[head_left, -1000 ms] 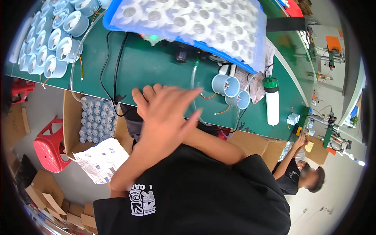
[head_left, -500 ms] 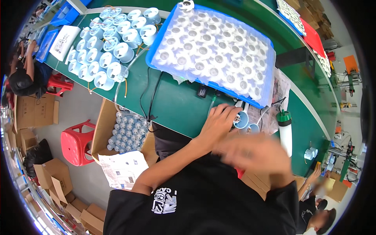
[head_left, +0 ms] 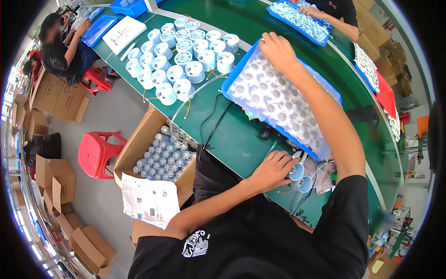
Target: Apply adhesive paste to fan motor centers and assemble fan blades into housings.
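My left hand [head_left: 274, 172] rests low over the green bench, palm down, fingers bent and drawn together. Its fingertips meet the rim of a small light-blue cup [head_left: 297, 174] with small metal parts inside; what lies beneath the fingers is hidden. A second light-blue cup [head_left: 305, 184] stands beside it with similar parts. My right arm reaches across a blue tray [head_left: 228, 89] of white finned wheels [head_left: 264, 86] lying on clear plastic. At the tray's far left corner, my right hand [head_left: 278, 52] has its fingers closed, with a bit of white showing at the fingertips.
Several light-blue cylindrical housings [head_left: 195, 71] with orange wires stand at the left of the bench [head_left: 234, 144]. An open carton [head_left: 132, 144] of similar parts and a red stool [head_left: 95, 156] are below. Cables [head_left: 218, 122] cross the bench edge. Co-workers sit far left and across.
My right hand has gone from beside the cups to the tray's far left corner, where a white finned wheel lay on top. My left hand stays by the cups. The view has shifted.
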### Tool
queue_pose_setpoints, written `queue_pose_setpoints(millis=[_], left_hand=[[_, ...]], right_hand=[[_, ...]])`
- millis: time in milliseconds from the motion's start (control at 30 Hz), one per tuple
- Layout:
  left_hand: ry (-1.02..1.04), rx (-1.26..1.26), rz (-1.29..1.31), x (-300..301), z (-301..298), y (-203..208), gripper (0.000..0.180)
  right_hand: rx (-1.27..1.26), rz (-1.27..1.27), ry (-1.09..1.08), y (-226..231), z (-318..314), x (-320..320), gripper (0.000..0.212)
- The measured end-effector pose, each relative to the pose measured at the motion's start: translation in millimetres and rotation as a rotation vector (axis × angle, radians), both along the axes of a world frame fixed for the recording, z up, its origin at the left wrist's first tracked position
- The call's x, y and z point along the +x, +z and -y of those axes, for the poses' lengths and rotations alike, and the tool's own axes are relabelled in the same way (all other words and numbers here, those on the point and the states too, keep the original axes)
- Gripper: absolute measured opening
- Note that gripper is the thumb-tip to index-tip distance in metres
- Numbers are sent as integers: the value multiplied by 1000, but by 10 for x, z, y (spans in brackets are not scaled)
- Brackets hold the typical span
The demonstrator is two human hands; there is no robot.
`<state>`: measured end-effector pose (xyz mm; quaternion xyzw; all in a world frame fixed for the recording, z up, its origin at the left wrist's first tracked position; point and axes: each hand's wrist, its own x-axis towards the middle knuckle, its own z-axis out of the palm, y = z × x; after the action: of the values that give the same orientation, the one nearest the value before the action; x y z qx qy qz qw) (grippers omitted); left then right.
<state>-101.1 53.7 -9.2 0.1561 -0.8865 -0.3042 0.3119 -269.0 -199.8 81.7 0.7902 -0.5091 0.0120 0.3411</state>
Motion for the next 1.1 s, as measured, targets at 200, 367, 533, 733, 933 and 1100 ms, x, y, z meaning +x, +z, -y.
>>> queue_pose_setpoints(millis=[200,367,533,733,933,1100], left_hand=[[-18,19,-22,-4,16,32,72],[29,116,-139,26,59,58,74],[-28,202,-245,1,88,26,75],[4,334,-240,62,73,20,71],[-41,231,-201,25,48,3,74],[-21,195,-132,100,35,86,74]], right_hand=[[-153,-56,144,-100,45,-116,6],[-243,145,165,43,-355,-130,7],[-136,964,52,370,-1853,111,11],[269,2213,-494,197,-3445,479,11],[226,2126,-735,-137,-3596,620,13],[143,1797,-638,103,-3655,674,12]])
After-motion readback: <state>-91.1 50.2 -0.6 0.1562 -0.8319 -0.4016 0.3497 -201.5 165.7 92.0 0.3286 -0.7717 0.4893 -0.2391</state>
